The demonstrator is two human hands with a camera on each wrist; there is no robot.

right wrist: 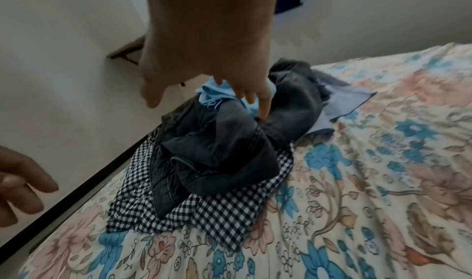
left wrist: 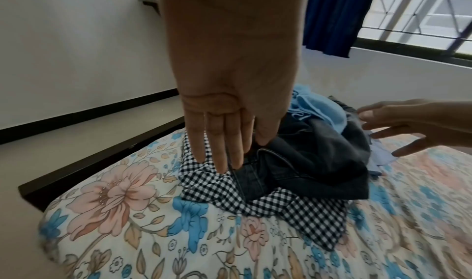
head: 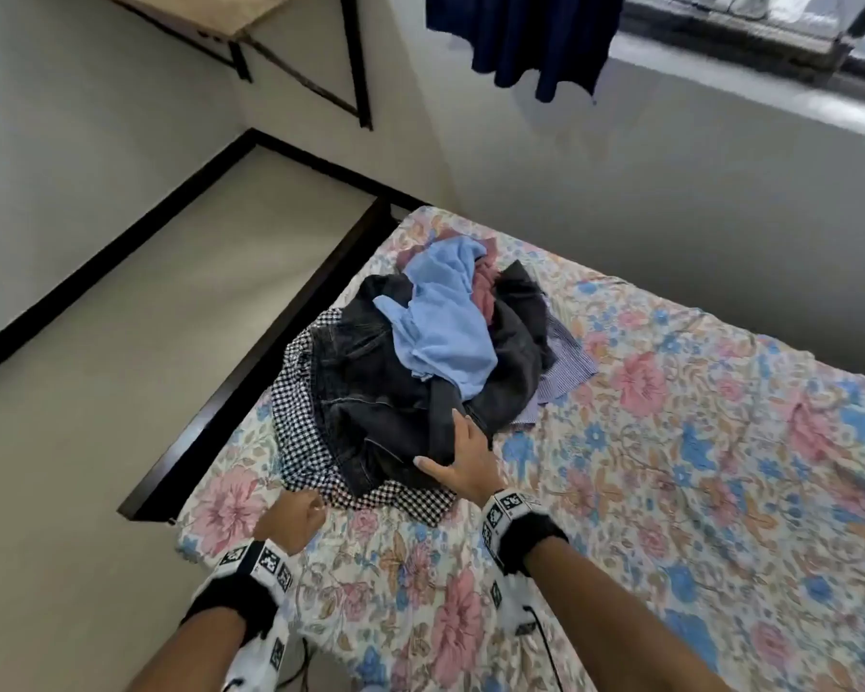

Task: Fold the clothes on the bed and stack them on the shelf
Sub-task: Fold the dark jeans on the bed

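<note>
- I'm reaching my right hand (head: 463,454), grip released, onto the dark jeans (head: 400,392) topping the pile.
- My left hand (head: 290,519) is hovering beside it, released (nothing folded yet); next I should be clenching the jeans.

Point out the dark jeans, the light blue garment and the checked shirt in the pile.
dark jeans (head: 370,392), head view, crumpled middle of the denim.
light blue garment (head: 440,337), head view, its broad centre atop the pile.
checked shirt (right wrist: 217,212), right wrist view, near flat part.

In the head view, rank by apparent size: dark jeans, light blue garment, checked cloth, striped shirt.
1. dark jeans
2. light blue garment and checked cloth: visible areas look alike, unranked
3. striped shirt, mostly covered
</note>
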